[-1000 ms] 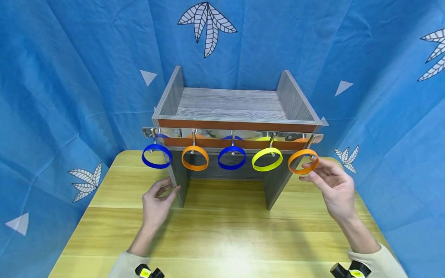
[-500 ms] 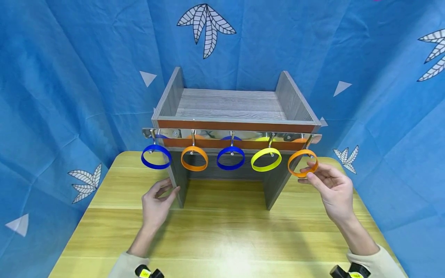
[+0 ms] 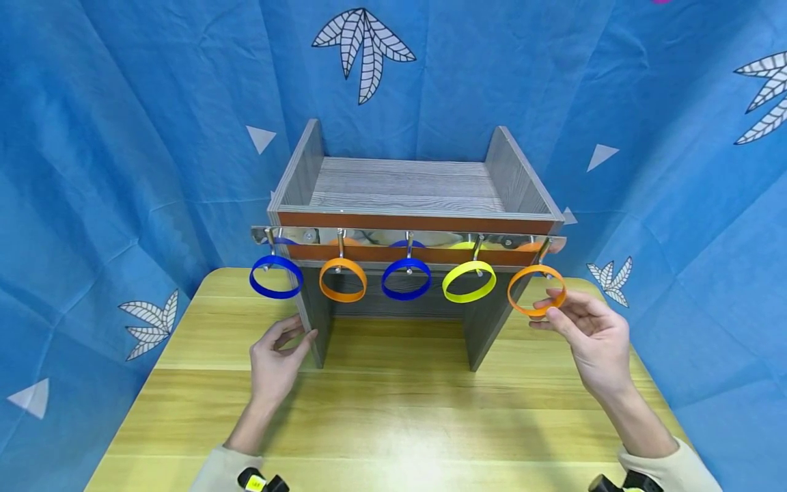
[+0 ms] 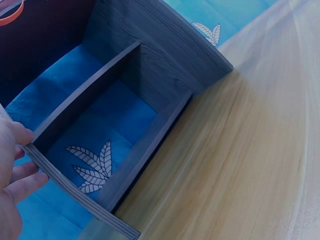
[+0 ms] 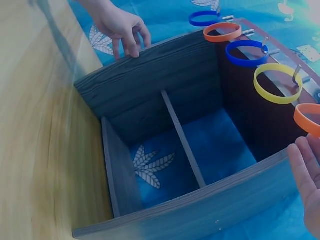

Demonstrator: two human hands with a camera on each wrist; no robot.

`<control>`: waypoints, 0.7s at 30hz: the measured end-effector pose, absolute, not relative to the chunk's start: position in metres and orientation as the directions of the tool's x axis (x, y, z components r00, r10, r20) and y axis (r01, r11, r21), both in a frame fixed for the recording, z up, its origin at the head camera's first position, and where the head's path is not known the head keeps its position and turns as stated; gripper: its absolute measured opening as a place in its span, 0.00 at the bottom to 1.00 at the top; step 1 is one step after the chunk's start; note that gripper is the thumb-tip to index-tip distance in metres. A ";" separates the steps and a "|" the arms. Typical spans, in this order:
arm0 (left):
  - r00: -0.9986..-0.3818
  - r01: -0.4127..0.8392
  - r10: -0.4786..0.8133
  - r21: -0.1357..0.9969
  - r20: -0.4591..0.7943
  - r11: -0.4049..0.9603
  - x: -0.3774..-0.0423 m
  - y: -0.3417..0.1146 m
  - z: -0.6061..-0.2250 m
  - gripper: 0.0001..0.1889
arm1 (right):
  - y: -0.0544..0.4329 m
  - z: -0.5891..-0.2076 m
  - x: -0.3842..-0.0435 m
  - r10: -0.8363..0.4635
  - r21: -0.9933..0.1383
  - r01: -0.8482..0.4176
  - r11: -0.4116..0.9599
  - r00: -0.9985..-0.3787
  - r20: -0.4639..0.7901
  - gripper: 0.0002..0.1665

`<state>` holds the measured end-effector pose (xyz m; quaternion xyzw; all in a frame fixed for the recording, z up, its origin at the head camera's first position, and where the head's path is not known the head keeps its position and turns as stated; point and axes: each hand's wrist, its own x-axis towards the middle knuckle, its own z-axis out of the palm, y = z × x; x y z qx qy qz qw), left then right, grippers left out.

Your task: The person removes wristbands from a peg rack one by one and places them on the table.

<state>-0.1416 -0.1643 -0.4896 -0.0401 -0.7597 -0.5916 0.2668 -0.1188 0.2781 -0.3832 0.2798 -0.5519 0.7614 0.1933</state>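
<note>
My right hand (image 3: 593, 338) pinches the lower right of an orange wristband (image 3: 521, 311), thumb in front and fingers behind. That band hangs round the rightmost hook of a metal rail (image 3: 380, 237). In the right wrist view the fingertips (image 5: 301, 149) sit under the orange band (image 5: 306, 120). My left hand (image 3: 274, 355) grips the left side panel (image 3: 320, 307) of a grey wooden shelf, thumb at its front edge; the left wrist view shows fingers (image 4: 25, 186) on that panel edge (image 4: 85, 197).
On the other hooks hang a blue band (image 3: 277, 294), an orange band (image 3: 343, 297), another blue band (image 3: 406, 296) and a yellow band (image 3: 468, 298). The shelf's brown front strip (image 3: 418, 221) runs behind the rail. A wooden table (image 3: 393, 410) lies below, with a blue curtain (image 3: 455, 75) around it.
My right thumb has come onto the orange band, and its lower edge has dropped slightly. The left hand keeps its grip on the panel; the whole view has shifted a little.
</note>
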 end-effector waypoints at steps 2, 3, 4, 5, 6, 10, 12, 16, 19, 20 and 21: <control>-0.855 0.379 -0.251 0.878 0.453 0.293 -0.142 -0.164 -0.490 0.16 | 0.278 -0.382 -0.118 -0.015 -0.731 -0.600 -0.325 -0.769 0.638 0.19; -0.856 0.381 -0.248 0.877 0.454 0.293 -0.142 -0.164 -0.490 0.16 | 0.278 -0.382 -0.117 -0.015 -0.731 -0.600 -0.327 -0.770 0.638 0.19; -0.855 0.382 -0.246 0.876 0.456 0.293 -0.142 -0.164 -0.490 0.17 | 0.278 -0.381 -0.117 -0.017 -0.728 -0.599 -0.335 -0.768 0.640 0.20; -0.855 0.384 -0.245 0.876 0.457 0.292 -0.142 -0.164 -0.490 0.17 | 0.279 -0.381 -0.116 -0.019 -0.725 -0.597 -0.344 -0.767 0.641 0.20; -0.854 0.386 -0.245 0.875 0.459 0.293 -0.142 -0.164 -0.490 0.16 | 0.279 -0.380 -0.116 -0.022 -0.722 -0.595 -0.354 -0.766 0.642 0.20; -0.850 0.390 -0.247 0.871 0.465 0.299 -0.142 -0.165 -0.490 0.16 | 0.279 -0.377 -0.115 -0.031 -0.715 -0.587 -0.381 -0.764 0.644 0.21; -0.848 0.391 -0.246 0.868 0.469 0.306 -0.142 -0.165 -0.490 0.16 | 0.279 -0.376 -0.115 -0.033 -0.714 -0.585 -0.385 -0.765 0.644 0.21; -0.844 0.401 -0.247 0.866 0.476 0.298 -0.142 -0.165 -0.490 0.16 | 0.279 -0.374 -0.114 -0.035 -0.711 -0.585 -0.391 -0.762 0.646 0.21; -0.843 0.403 -0.246 0.865 0.478 0.298 -0.142 -0.164 -0.490 0.16 | 0.279 -0.371 -0.113 -0.034 -0.707 -0.583 -0.401 -0.762 0.647 0.20; -0.843 0.404 -0.245 0.864 0.480 0.302 -0.142 -0.164 -0.491 0.16 | 0.278 -0.370 -0.113 -0.033 -0.706 -0.582 -0.403 -0.762 0.647 0.20; -0.843 0.404 -0.242 0.862 0.481 0.306 -0.142 -0.165 -0.491 0.16 | 0.278 -0.369 -0.113 -0.031 -0.706 -0.581 -0.405 -0.763 0.645 0.20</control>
